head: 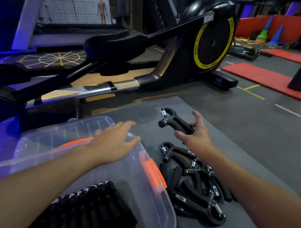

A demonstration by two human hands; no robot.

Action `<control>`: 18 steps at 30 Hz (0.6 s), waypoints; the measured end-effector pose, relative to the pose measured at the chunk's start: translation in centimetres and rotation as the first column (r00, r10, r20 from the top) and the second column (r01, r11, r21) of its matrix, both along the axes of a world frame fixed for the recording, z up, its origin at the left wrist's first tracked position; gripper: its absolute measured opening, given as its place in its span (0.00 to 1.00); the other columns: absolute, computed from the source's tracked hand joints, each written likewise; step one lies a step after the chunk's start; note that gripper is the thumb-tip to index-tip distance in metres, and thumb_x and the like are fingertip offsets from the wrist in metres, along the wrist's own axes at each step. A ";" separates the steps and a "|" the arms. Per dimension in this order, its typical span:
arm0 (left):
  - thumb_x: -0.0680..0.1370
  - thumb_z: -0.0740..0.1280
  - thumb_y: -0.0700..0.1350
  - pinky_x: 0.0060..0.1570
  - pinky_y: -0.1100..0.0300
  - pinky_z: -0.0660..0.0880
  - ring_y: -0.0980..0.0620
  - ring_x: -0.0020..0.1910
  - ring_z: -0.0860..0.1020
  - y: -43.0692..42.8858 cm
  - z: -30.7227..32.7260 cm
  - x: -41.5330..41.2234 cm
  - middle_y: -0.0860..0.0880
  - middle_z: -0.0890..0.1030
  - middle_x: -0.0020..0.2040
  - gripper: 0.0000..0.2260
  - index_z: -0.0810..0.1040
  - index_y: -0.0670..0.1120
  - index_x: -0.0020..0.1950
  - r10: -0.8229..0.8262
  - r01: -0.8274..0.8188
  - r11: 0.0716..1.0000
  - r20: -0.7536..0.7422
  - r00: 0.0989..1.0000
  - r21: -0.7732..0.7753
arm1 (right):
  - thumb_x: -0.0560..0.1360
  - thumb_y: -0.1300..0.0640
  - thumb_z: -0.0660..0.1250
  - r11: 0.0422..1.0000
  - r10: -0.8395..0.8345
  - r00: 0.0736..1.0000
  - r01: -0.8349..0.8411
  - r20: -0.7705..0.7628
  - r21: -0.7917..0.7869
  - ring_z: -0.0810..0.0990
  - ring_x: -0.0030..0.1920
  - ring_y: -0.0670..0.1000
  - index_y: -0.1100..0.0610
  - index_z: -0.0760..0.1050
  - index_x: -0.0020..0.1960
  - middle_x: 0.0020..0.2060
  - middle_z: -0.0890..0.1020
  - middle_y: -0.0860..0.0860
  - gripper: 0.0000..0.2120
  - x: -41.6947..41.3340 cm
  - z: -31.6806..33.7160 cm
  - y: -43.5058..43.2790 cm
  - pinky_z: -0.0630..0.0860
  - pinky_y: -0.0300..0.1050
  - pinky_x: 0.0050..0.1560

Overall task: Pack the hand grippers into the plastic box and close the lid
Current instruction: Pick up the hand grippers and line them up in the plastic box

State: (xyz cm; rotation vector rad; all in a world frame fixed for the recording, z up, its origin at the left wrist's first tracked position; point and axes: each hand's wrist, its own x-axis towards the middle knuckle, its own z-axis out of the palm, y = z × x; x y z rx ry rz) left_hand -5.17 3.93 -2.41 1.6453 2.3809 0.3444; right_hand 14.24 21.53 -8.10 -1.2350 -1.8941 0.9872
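One gripper (177, 123) is held by the right hand (197, 133) above the grey mat (255, 145), the grip closed around its handles, with the spring end pointing left. The left hand (113, 141) is laid flat and open on the far rim of the box (161, 200); nothing is held in it. Inside the box a row of grippers (94, 207) is already packed. A pile (194, 181) is left on the mat just beside the box. No lid can be identified for certain. The held gripper is taken only by the handle ends, so it may be dropped. The neat row could be disturbed if it is thrown in, and then the lid may not be closed well.
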 end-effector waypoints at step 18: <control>0.72 0.75 0.49 0.43 0.63 0.76 0.58 0.40 0.78 -11.4 9.6 0.0 0.55 0.80 0.41 0.11 0.79 0.51 0.52 -0.231 0.113 0.847 0.167 0.959 0.520 | 0.70 0.54 0.75 0.955 0.198 0.978 -0.206 -0.059 -0.215 0.81 0.39 0.49 0.50 0.60 0.72 0.43 0.83 0.52 0.36 -1.7 12.8 -19.2 0.80 0.52 0.50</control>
